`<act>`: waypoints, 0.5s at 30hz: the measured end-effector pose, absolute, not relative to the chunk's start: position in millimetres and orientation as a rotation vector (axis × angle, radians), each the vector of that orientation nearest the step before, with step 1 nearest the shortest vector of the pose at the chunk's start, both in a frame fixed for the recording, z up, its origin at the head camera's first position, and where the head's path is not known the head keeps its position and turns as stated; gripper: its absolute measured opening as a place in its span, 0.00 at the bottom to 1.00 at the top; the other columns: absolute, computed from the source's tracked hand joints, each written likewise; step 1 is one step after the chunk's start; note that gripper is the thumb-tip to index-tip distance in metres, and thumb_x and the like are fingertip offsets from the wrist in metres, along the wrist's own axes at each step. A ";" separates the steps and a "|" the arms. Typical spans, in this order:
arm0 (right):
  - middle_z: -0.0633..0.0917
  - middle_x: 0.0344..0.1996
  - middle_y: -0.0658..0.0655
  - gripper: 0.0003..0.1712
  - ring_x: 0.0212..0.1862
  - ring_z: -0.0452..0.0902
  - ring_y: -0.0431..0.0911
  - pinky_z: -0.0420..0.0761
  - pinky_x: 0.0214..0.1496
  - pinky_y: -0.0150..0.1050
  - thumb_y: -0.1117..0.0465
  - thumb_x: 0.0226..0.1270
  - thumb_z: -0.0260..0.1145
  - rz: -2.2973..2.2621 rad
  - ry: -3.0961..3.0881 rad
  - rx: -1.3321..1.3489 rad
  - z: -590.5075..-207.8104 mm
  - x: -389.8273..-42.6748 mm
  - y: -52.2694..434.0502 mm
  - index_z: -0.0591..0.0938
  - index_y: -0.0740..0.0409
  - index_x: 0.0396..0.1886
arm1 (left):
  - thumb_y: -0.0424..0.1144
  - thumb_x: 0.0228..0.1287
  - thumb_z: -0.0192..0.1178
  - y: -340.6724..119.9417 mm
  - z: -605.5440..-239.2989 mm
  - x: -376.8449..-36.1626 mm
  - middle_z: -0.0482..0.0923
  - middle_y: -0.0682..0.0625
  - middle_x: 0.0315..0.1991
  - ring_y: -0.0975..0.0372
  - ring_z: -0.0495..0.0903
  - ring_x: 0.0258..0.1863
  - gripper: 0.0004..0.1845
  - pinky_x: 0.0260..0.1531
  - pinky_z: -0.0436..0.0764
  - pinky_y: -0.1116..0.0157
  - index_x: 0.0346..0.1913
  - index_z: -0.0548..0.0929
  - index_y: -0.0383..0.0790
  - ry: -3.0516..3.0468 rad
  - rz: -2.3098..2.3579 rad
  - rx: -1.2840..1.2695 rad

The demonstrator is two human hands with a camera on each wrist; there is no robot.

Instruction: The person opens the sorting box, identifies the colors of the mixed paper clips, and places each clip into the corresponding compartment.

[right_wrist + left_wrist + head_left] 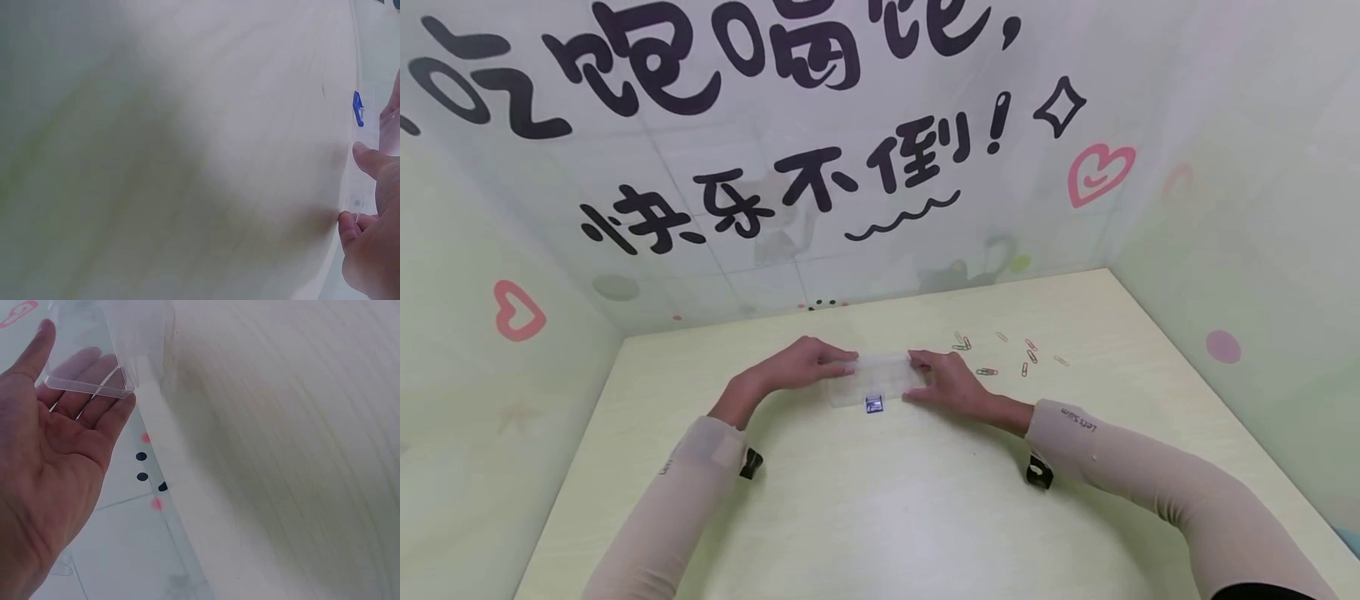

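Pale walls with black lettering back the cream table (pixel 880 500), where a clear plastic box (pixel 875 379) lies mid-table. Left hand (pixel 805 364) and right hand (pixel 946 382) each close a grip on one end; paper clips (pixel 1000 354) lie scattered just right.

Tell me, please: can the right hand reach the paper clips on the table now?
Probably yes: the paper clips lie loose beside the right hand, nothing between, though it now holds the clear box.
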State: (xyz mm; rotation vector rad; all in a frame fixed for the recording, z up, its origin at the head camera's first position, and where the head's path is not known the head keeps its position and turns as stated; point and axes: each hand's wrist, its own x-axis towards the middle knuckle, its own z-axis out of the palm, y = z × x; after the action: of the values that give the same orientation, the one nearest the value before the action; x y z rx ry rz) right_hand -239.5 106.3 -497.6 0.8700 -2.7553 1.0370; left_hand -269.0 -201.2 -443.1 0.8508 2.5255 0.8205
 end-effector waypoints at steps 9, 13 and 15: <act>0.89 0.53 0.67 0.43 0.56 0.88 0.57 0.86 0.60 0.47 0.58 0.53 0.87 1.049 -2.756 0.849 -499.1 -238.3 103.9 0.81 0.70 0.66 | 0.51 0.82 0.57 -209.8 -447.4 -279.5 0.86 0.47 0.62 0.53 0.83 0.65 0.21 0.64 0.80 0.47 0.64 0.87 0.41 2.614 1.031 0.794; 0.90 0.53 0.66 0.43 0.56 0.89 0.56 0.86 0.60 0.46 0.57 0.53 0.87 1.039 -2.766 0.839 -499.7 -238.3 103.6 0.81 0.70 0.66 | 0.44 0.83 0.58 -213.4 -449.2 -286.4 0.87 0.45 0.60 0.51 0.84 0.63 0.20 0.63 0.81 0.47 0.65 0.85 0.36 2.686 1.092 0.835; 0.89 0.53 0.66 0.43 0.56 0.89 0.56 0.86 0.61 0.46 0.57 0.53 0.87 1.044 -2.770 0.839 -499.8 -238.4 103.4 0.80 0.71 0.67 | 0.40 0.82 0.58 -214.9 -450.9 -289.7 0.87 0.45 0.59 0.52 0.86 0.61 0.18 0.62 0.83 0.48 0.65 0.85 0.35 2.716 1.121 0.841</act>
State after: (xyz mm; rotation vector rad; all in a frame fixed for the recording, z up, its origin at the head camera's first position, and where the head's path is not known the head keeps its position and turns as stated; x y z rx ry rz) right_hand -238.4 103.4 -499.8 0.8391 -2.7700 1.0445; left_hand -289.7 -214.9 -450.9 0.8411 2.7162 1.1210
